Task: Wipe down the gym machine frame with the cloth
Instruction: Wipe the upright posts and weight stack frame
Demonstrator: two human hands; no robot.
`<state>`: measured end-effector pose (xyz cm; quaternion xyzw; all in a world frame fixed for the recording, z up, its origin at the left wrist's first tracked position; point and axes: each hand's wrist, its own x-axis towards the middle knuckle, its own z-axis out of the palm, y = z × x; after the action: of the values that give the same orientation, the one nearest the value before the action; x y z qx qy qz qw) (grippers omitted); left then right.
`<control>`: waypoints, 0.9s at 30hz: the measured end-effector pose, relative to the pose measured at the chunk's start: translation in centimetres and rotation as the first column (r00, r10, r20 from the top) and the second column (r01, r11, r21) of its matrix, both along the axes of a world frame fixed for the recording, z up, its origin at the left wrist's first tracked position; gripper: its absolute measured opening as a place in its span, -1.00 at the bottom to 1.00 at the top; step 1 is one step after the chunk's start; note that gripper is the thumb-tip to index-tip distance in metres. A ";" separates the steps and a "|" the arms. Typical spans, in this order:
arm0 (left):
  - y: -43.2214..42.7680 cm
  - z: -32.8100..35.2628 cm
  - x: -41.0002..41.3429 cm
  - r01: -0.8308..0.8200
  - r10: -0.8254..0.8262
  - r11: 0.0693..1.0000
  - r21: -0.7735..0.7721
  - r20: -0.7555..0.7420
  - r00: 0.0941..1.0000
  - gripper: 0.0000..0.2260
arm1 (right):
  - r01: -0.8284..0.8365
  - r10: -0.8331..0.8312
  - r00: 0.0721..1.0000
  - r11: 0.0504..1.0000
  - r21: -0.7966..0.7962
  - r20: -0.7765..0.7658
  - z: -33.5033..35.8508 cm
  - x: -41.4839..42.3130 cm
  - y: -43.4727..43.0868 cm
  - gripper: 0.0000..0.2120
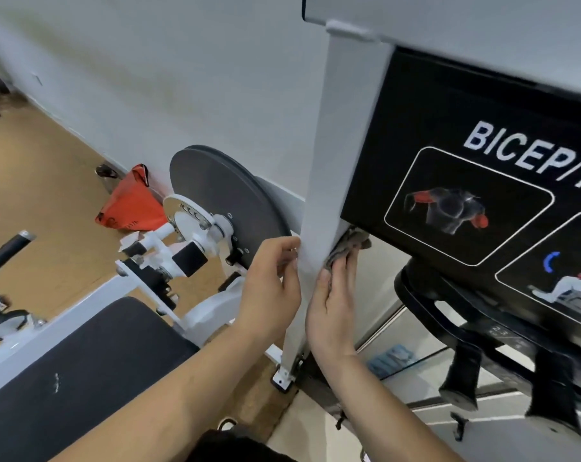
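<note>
A white upright post of the gym machine frame [335, 155] runs down the middle of the head view. My right hand [332, 305] presses a grey cloth [347, 245] flat against the post's right side, fingers straight, just below the black instruction panel. My left hand [271, 281] holds the post's left edge at the same height, its fingers curled round that edge. The cloth is bunched above my right fingertips, and part of it is hidden behind the post.
A black panel [465, 155] with muscle diagrams hangs to the right of the post. A grey pulley disc [222, 198] and white brackets sit to the left, above a black seat pad [82, 371]. A red bag [132, 201] lies by the wall. Black handles [465, 371] hang low right.
</note>
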<state>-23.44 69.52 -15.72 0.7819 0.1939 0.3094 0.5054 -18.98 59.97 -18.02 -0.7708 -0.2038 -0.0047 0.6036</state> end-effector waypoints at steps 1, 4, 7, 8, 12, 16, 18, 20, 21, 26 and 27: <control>-0.1 0.0 -0.1 0.002 -0.002 1.000 0.004 0.011 1.000 -0.72 | 0.032 -0.031 0.999 0.999 0.037 -0.010 0.9 -0.2 0.5 -0.50; -0.3 0.0 0.0 -0.008 0.009 1.000 -0.012 0.020 1.000 -0.70 | 0.072 -0.076 0.997 0.992 0.108 0.030 3.3 -0.6 1.3 -0.55; -0.6 -0.1 -0.1 0.004 -0.003 1.000 -0.008 0.009 1.000 -0.68 | 0.070 -0.071 0.997 0.997 0.040 0.007 1.8 0.6 0.2 -0.53; -0.6 -0.1 -0.3 0.013 -0.013 1.000 -0.006 0.005 1.000 -0.67 | 0.084 -0.084 0.996 0.996 0.004 -0.033 1.4 1.2 -0.2 -0.53; -0.5 -0.2 -0.7 0.047 -0.046 0.999 0.023 -0.016 0.999 -0.61 | 0.042 -0.038 0.996 0.997 0.060 -0.078 3.4 1.5 0.0 -0.55; -0.8 -0.4 -1.2 0.058 -0.058 0.998 0.022 -0.034 0.998 -0.56 | -0.015 0.013 0.995 1.000 0.022 0.099 3.3 0.0 -0.5 -0.55; -0.7 -0.4 -1.2 0.067 -0.066 0.998 0.014 -0.042 0.997 -0.55 | 0.008 0.012 0.984 0.994 -0.112 0.176 1.2 0.6 -1.4 -0.55; -0.6 -0.3 -1.1 0.060 -0.060 0.998 0.007 -0.043 0.997 -0.59 | 0.036 0.006 0.975 0.982 -0.185 0.223 0.5 1.2 -1.8 -0.62; -0.6 -0.2 -1.0 0.048 -0.048 0.999 0.011 -0.036 0.998 -0.61 | 0.029 0.013 0.973 0.984 -0.174 0.231 0.9 1.3 -1.8 -0.62; -0.7 0.3 -0.1 0.001 -0.001 0.999 -0.034 0.013 1.000 -0.60 | -0.090 0.111 0.971 0.990 -0.106 0.212 2.2 0.4 -1.9 -0.49; -0.7 0.1 0.2 0.018 -0.018 1.000 -0.012 0.009 1.000 -0.59 | -0.099 0.119 0.970 0.990 -0.103 0.214 2.1 0.5 -1.8 -0.49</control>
<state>-23.27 68.84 -15.60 0.7792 0.1864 0.3068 0.5138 -18.45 58.15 -15.95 -0.7802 -0.3111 -0.0471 0.5407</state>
